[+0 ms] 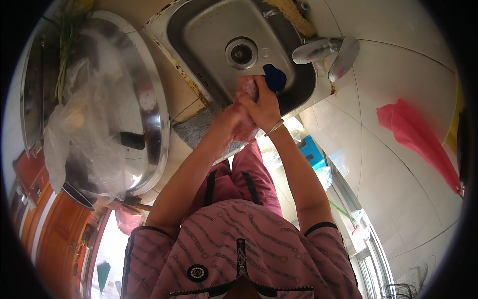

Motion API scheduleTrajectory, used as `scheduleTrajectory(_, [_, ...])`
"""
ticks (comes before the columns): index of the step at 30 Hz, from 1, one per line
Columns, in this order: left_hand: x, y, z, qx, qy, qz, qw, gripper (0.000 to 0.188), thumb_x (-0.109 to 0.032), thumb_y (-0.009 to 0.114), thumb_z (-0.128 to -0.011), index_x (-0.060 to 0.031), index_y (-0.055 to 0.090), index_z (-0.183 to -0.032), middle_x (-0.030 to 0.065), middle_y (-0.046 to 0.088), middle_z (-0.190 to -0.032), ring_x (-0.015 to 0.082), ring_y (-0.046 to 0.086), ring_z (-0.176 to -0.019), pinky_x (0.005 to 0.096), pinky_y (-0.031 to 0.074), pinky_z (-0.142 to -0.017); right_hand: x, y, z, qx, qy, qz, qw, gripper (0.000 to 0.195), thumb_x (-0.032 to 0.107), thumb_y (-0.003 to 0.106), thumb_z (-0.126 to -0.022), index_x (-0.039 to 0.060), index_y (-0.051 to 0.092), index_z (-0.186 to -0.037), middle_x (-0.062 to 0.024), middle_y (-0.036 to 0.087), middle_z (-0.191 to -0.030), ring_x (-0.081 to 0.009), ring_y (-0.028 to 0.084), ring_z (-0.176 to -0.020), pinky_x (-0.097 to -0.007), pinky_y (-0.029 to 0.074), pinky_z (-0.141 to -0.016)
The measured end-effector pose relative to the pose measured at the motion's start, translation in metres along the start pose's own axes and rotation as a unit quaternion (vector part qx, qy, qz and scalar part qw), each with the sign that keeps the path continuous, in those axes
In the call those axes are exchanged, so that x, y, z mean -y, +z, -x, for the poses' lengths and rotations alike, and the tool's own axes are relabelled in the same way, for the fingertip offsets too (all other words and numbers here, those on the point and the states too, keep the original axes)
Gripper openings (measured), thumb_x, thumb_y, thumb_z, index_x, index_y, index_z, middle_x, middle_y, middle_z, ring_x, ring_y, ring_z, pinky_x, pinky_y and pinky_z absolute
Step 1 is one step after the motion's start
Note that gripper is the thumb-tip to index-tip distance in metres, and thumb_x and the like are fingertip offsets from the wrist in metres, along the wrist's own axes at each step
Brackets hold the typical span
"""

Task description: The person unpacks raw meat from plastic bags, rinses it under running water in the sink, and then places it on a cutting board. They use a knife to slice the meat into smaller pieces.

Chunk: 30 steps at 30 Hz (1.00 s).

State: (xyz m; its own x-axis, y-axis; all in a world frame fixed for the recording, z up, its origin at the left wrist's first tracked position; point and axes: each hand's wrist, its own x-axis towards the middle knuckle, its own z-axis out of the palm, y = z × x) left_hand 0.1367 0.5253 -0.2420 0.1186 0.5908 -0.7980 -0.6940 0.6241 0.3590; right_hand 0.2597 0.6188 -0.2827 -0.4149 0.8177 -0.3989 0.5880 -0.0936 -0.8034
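Both hands are close together over the front edge of a steel sink (209, 22). A pinkish, wet-looking bundle (246, 129) is between them; whether it is cloth, film or something else cannot be told. My right hand (265, 106), with a bracelet at the wrist, has its fingers bent around the bundle's upper part. My left hand (235, 110) lies against its left side, its fingers mostly hidden. Just beyond the right fingers, a dark blue object (275, 77) rests in the sink. A grey cloth (192, 127) lies over the sink's near left corner.
At left, a large round steel lid or tray (158, 123) bears clear plastic bags (93, 123) and green stalks (65, 63). The faucet (317, 52) and a sponge-like piece (295, 17) are at the sink's right. A red cloth (414, 130) hangs against the tiled wall farther right.
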Motion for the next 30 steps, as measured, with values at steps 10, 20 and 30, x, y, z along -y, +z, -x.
scheduleTrajectory(10, [-0.005,0.012,-0.005,-0.013,0.141,-0.356,0.924,0.052,-0.015,0.072,-0.084,0.0024,0.045,-0.125,0.0128,0.065,-0.105,0.0164,0.065,-0.088,0.0329,0.055,-0.073,0.013,-0.014,-0.011,0.034,-0.019,-0.033,0.999,0.043,0.041,0.062,-0.093,0.0085,0.052,-0.119,-0.0209,0.068,-0.082,-0.0369,0.07,-0.08,-0.0413,0.053,-0.072])
scheduleTrajectory(20, [0.007,0.019,-0.006,-0.042,0.174,-0.4,0.899,0.059,-0.021,0.074,-0.082,0.0054,0.043,-0.124,0.0227,0.067,-0.097,0.0319,0.07,-0.087,0.0389,0.055,-0.077,-0.007,-0.007,-0.016,0.121,0.07,-0.182,0.973,0.018,0.024,0.057,-0.097,0.0063,0.057,-0.095,0.0005,0.051,-0.077,-0.0062,0.047,-0.074,-0.0231,0.04,-0.068])
scheduleTrajectory(30, [0.012,0.02,-0.009,-0.061,0.167,-0.388,0.904,0.061,-0.025,0.074,-0.081,0.0049,0.043,-0.125,0.0248,0.067,-0.096,0.0352,0.07,-0.09,0.0403,0.055,-0.079,-0.032,0.0,-0.023,0.057,-0.132,-0.081,0.986,0.018,0.013,0.046,-0.096,-0.0023,0.053,-0.091,-0.0142,0.052,-0.087,-0.0284,0.05,-0.077,-0.0331,0.044,-0.072])
